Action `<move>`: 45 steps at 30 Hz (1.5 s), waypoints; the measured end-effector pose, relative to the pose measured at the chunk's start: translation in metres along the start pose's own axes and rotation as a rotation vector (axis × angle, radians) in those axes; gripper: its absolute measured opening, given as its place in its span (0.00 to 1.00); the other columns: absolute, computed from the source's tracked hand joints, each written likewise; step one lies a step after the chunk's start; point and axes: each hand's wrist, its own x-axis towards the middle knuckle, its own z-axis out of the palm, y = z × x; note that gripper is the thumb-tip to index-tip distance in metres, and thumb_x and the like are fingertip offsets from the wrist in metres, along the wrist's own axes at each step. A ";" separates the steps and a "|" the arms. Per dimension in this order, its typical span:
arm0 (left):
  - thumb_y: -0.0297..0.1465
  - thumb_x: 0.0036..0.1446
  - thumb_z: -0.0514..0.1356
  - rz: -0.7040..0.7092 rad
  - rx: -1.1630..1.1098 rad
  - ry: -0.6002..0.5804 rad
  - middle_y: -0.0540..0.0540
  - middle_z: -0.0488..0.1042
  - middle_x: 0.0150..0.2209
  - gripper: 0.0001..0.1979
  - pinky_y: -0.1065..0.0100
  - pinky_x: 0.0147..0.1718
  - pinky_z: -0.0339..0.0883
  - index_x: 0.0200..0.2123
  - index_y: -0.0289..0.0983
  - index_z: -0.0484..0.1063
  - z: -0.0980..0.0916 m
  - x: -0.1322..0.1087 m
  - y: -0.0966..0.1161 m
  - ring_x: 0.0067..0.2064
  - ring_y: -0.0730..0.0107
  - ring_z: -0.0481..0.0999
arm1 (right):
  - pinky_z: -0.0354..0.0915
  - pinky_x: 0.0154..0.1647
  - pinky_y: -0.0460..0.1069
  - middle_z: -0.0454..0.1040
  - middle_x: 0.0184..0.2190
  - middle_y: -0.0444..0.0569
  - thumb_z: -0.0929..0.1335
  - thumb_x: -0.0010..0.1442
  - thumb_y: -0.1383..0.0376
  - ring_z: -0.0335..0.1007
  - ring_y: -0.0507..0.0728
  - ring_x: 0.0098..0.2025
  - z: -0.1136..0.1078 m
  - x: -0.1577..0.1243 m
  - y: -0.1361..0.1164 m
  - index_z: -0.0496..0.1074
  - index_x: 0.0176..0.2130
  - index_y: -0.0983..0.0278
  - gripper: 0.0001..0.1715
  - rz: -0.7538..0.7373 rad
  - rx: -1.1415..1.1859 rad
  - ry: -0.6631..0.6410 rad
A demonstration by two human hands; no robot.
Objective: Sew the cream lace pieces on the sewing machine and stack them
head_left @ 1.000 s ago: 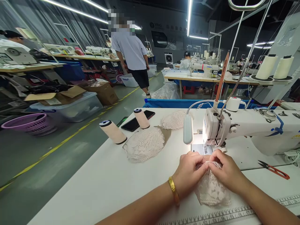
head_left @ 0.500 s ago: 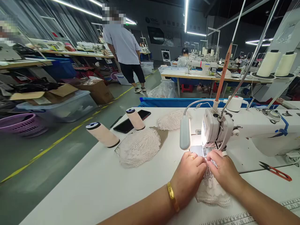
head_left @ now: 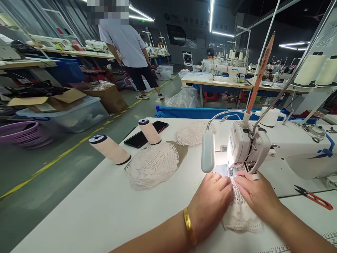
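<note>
Lace held; black material in open carton.

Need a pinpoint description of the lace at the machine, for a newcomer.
Find the white sewing machine on the near table. Below its lit head, the left hand and right hand hold a pale lace piece. Similar lace farther left lies untouched.

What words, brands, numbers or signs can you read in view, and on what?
"JUKI": on the far sewing machine.
"YING": on the wall sign; its other characters are blurred.
Too small or blurred: numbers on the ruler, marks on the pencil, lettering on the near sewing machine.
</note>
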 end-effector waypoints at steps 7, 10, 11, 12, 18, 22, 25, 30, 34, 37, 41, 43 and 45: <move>0.26 0.68 0.58 -0.024 0.043 -0.045 0.45 0.79 0.40 0.04 0.54 0.40 0.68 0.39 0.36 0.74 0.000 0.002 -0.002 0.38 0.57 0.73 | 0.65 0.36 0.54 0.80 0.49 0.55 0.61 0.71 0.69 0.73 0.65 0.43 0.004 0.001 -0.001 0.79 0.44 0.58 0.18 0.010 -0.078 0.039; 0.26 0.67 0.59 -0.054 0.050 -0.067 0.46 0.80 0.40 0.04 0.53 0.41 0.68 0.38 0.37 0.73 0.000 0.003 -0.003 0.39 0.57 0.73 | 0.66 0.35 0.53 0.80 0.49 0.54 0.62 0.70 0.70 0.74 0.65 0.45 0.008 0.001 0.001 0.80 0.44 0.57 0.18 0.024 -0.064 0.090; 0.26 0.66 0.59 -0.063 0.053 -0.071 0.46 0.80 0.40 0.03 0.53 0.41 0.68 0.38 0.37 0.73 0.000 0.004 -0.003 0.39 0.57 0.73 | 0.67 0.36 0.53 0.80 0.50 0.54 0.62 0.70 0.70 0.74 0.65 0.46 0.009 0.001 0.001 0.80 0.44 0.57 0.18 0.027 -0.060 0.102; 0.26 0.66 0.60 -0.069 0.057 -0.074 0.46 0.80 0.40 0.03 0.53 0.41 0.68 0.38 0.37 0.74 0.000 0.004 -0.003 0.39 0.57 0.73 | 0.67 0.36 0.53 0.80 0.50 0.54 0.62 0.70 0.70 0.75 0.65 0.47 0.010 0.000 0.002 0.80 0.44 0.57 0.18 0.027 -0.058 0.110; 0.26 0.65 0.60 -0.070 0.083 -0.065 0.46 0.80 0.41 0.03 0.53 0.41 0.67 0.39 0.37 0.74 0.003 0.005 -0.005 0.38 0.56 0.73 | 0.70 0.37 0.53 0.81 0.48 0.53 0.63 0.69 0.71 0.76 0.65 0.48 0.013 0.001 0.006 0.81 0.48 0.57 0.19 0.022 -0.073 0.137; 0.26 0.67 0.59 -0.064 0.090 -0.055 0.46 0.81 0.41 0.04 0.54 0.40 0.66 0.40 0.37 0.74 0.004 0.006 -0.004 0.39 0.56 0.73 | 0.72 0.39 0.55 0.81 0.49 0.55 0.64 0.70 0.70 0.76 0.66 0.49 0.017 0.000 0.009 0.81 0.49 0.57 0.18 0.025 -0.081 0.139; 0.26 0.67 0.59 -0.064 0.090 -0.052 0.46 0.81 0.40 0.04 0.54 0.41 0.66 0.39 0.37 0.74 0.005 0.006 -0.004 0.38 0.57 0.73 | 0.73 0.40 0.55 0.81 0.48 0.56 0.64 0.70 0.70 0.76 0.66 0.49 0.019 0.000 0.010 0.81 0.49 0.58 0.18 0.020 -0.079 0.140; 0.26 0.68 0.57 -0.063 0.086 -0.045 0.46 0.81 0.40 0.06 0.54 0.40 0.65 0.38 0.38 0.74 0.005 0.006 -0.004 0.38 0.57 0.72 | 0.73 0.39 0.55 0.81 0.48 0.55 0.64 0.68 0.71 0.76 0.66 0.48 0.017 0.001 0.010 0.81 0.48 0.58 0.18 -0.004 -0.088 0.155; 0.26 0.67 0.57 -0.064 0.093 -0.042 0.46 0.81 0.40 0.06 0.55 0.40 0.65 0.37 0.38 0.74 0.004 0.005 -0.006 0.38 0.57 0.73 | 0.73 0.40 0.55 0.81 0.47 0.55 0.64 0.68 0.72 0.76 0.66 0.49 0.016 0.002 0.008 0.81 0.48 0.57 0.19 0.010 -0.098 0.157; 0.26 0.67 0.57 -0.062 0.088 -0.044 0.46 0.81 0.40 0.07 0.55 0.40 0.65 0.36 0.38 0.74 0.005 0.006 -0.007 0.38 0.58 0.73 | 0.73 0.42 0.55 0.81 0.47 0.55 0.64 0.69 0.71 0.76 0.65 0.49 0.017 0.003 0.007 0.80 0.49 0.57 0.19 0.025 -0.096 0.145; 0.25 0.66 0.58 -0.114 0.024 -0.096 0.47 0.81 0.42 0.06 0.55 0.42 0.65 0.36 0.38 0.73 0.002 0.005 -0.005 0.39 0.58 0.73 | 0.72 0.39 0.55 0.80 0.49 0.56 0.62 0.69 0.71 0.76 0.65 0.46 0.016 0.000 0.007 0.79 0.48 0.59 0.18 0.018 -0.124 0.115; 0.27 0.63 0.63 -0.135 -0.029 -0.141 0.46 0.80 0.45 0.02 0.54 0.45 0.66 0.36 0.37 0.73 -0.004 0.004 -0.003 0.43 0.57 0.74 | 0.71 0.37 0.55 0.80 0.49 0.56 0.61 0.70 0.71 0.74 0.64 0.43 0.011 -0.004 0.007 0.79 0.44 0.60 0.18 0.007 -0.141 0.072; 0.33 0.58 0.70 -0.132 -0.101 -0.192 0.46 0.80 0.47 0.09 0.52 0.49 0.66 0.35 0.37 0.73 -0.013 0.002 -0.003 0.49 0.54 0.74 | 0.71 0.39 0.56 0.80 0.51 0.56 0.61 0.72 0.68 0.73 0.64 0.43 0.000 -0.009 0.005 0.77 0.42 0.60 0.15 -0.010 -0.094 0.000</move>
